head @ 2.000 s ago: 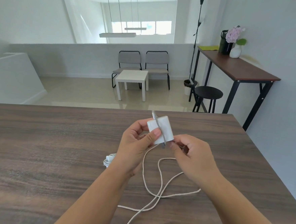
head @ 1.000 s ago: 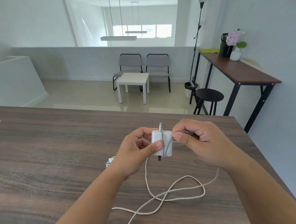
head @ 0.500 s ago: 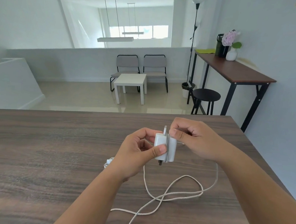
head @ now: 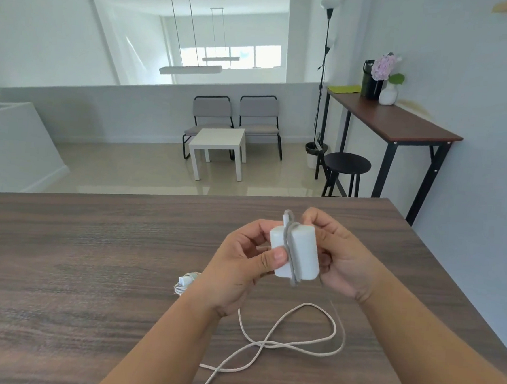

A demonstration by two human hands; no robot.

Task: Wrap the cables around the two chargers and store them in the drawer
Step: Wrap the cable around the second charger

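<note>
Above the middle of the table [head: 91, 255], the left hand [head: 241, 269] grips a white charger [head: 303, 255], its thumb pressed on the near face and its fingers curled behind, while the right hand [head: 340, 258] cups the charger's right side with fingers curled at its top (whether they pinch the cable there I cannot tell). The cable [head: 292, 341] runs once round the charger's middle, and its slack lies looped on the table nearer the person. A second charger [head: 186, 280] lies on the table just left of the left wrist, partly hidden.
</note>
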